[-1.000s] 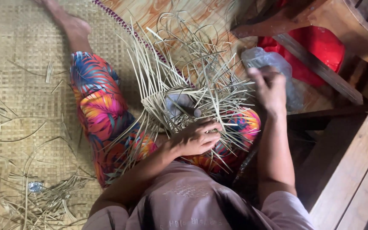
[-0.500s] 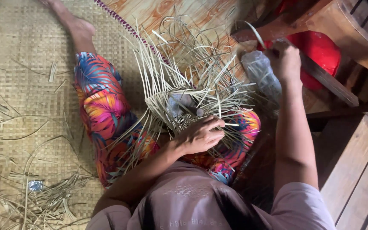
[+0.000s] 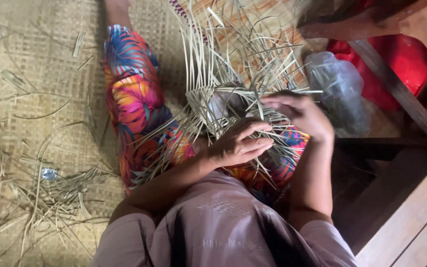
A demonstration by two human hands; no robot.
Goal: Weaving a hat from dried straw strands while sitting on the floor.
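A person is sitting on the floor and looking down at their own lap. Closest to the camera is a soft pinkish-grey shirt (image 3: 223, 227). Both arms are reaching out from it toward the lap.

The left hand (image 3: 238, 143) is lying on a half-made basket (image 3: 223, 106) of thin, pale strips. Its fingers are curling around some of the strips and pinching them tight. The right hand (image 3: 300, 113) is sitting just beside it, on the far side of the weave. Its fingers are bending down over the strips and touching them, but it is hard to tell if they are really gripping one.

The basket is resting on the person's lap, between the two hands. Many loose strip ends are sticking up and fanning out from it like long grass.

Under the basket, the person is wearing bright flowery trousers (image 3: 134, 99) in pink, orange and blue. One leg is stretching away across a woven straw mat (image 3: 35, 99).

Little strip scraps (image 3: 50, 202) are lying on the mat to the left.

Farther off to the right, a clear plastic bag (image 3: 339, 89) is lying near the basket. Behind it is something red (image 3: 401, 64) under brown wooden furniture (image 3: 396, 89).
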